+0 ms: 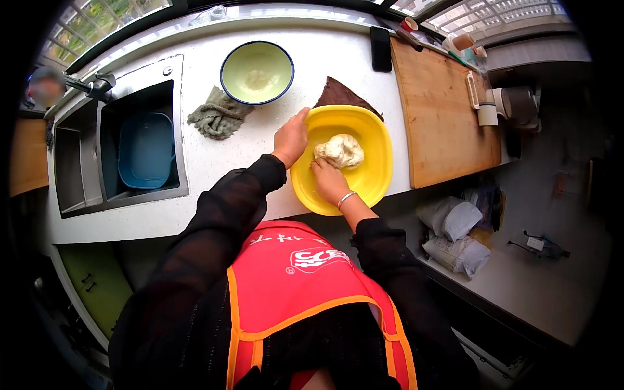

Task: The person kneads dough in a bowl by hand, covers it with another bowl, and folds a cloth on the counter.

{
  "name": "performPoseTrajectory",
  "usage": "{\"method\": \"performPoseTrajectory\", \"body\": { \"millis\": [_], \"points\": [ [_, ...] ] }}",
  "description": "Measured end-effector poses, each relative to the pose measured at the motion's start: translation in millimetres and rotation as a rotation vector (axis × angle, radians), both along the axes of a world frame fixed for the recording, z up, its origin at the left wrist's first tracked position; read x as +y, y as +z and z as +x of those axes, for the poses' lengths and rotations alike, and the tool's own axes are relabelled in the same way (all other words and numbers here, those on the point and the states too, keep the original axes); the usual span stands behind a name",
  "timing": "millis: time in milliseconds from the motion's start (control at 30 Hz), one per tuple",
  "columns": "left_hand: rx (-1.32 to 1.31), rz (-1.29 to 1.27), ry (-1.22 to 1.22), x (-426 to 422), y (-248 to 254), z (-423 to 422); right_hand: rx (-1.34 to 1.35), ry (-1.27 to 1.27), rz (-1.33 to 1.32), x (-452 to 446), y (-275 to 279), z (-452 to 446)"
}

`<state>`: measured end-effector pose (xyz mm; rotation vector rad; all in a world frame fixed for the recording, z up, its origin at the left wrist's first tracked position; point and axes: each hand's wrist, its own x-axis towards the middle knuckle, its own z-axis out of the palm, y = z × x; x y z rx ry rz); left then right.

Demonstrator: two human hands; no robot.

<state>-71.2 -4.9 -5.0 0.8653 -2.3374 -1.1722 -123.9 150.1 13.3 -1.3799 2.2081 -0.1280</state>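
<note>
A yellow basin (377,179) stands on the white counter in front of me, with a lump of pale dough (344,151) inside it. My left hand (291,136) grips the basin's upper left rim, closed over the edge. Down inside the basin, my right hand (331,182) has its fingers curled into the near left side of the dough; the fingertips are partly hidden. A bracelet circles that wrist. Behind the basin, a dark brown cloth (344,94) lies partly covered by it.
A pale green bowl with a blue rim (257,71) and a crumpled grey-green cloth (220,115) sit to the left. Further left, a sink (140,104) holds a blue tub (146,153). On the right lie a wooden board (439,123) and a black phone (381,49).
</note>
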Motion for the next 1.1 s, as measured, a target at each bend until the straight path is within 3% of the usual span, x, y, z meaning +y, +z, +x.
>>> {"method": "performPoseTrajectory", "body": {
  "millis": [33,167,267,433,500,567,667,733,767,900,967,1033,1100],
  "points": [
    [0.012,-0.009,0.014,-0.7,-1.2,-1.7,-0.047,0.047,0.212,5.5,10.5,-2.3],
    [0.007,-0.015,0.025,1.3,-5.1,-2.2,-0.138,0.085,0.374,41.4,4.1,-6.7],
    [0.004,-0.012,0.028,-0.4,-3.8,-2.3,0.011,0.180,-0.166,26.6,-19.0,0.0],
    [-0.090,0.039,-0.024,-1.6,8.6,0.7,0.067,0.029,-0.214,-1.1,-9.6,7.4],
    [-0.078,0.035,-0.033,-2.3,9.8,0.0,-0.081,0.111,0.134,15.0,19.2,1.0],
    [-0.062,0.044,-0.023,-1.9,9.6,-2.3,-0.064,0.145,0.119,35.4,5.3,-3.5],
    [-0.066,0.040,-0.015,-0.2,8.2,-1.1,-0.048,0.153,0.031,30.2,-13.4,1.0],
    [-0.054,-0.017,-0.006,-1.7,6.6,-1.6,0.076,0.077,-0.327,1.2,-27.7,6.0],
    [-0.064,-0.024,-0.017,-1.4,7.4,0.2,0.068,0.064,-0.333,0.0,-27.9,5.0],
    [-0.101,-0.008,-0.038,-1.3,11.2,-2.9,-0.103,0.127,-0.112,23.0,-3.3,-7.8],
    [-0.052,-0.016,-0.034,-0.5,10.4,-2.3,-0.199,0.222,0.288,41.8,-0.8,-13.2],
    [-0.092,0.023,0.002,1.1,16.6,-2.8,-0.215,0.163,0.192,45.6,-6.6,-14.3],
    [-0.106,0.019,-0.006,2.0,15.5,-2.3,-0.688,-0.183,0.113,29.1,-21.1,-9.2]
  ]
}}
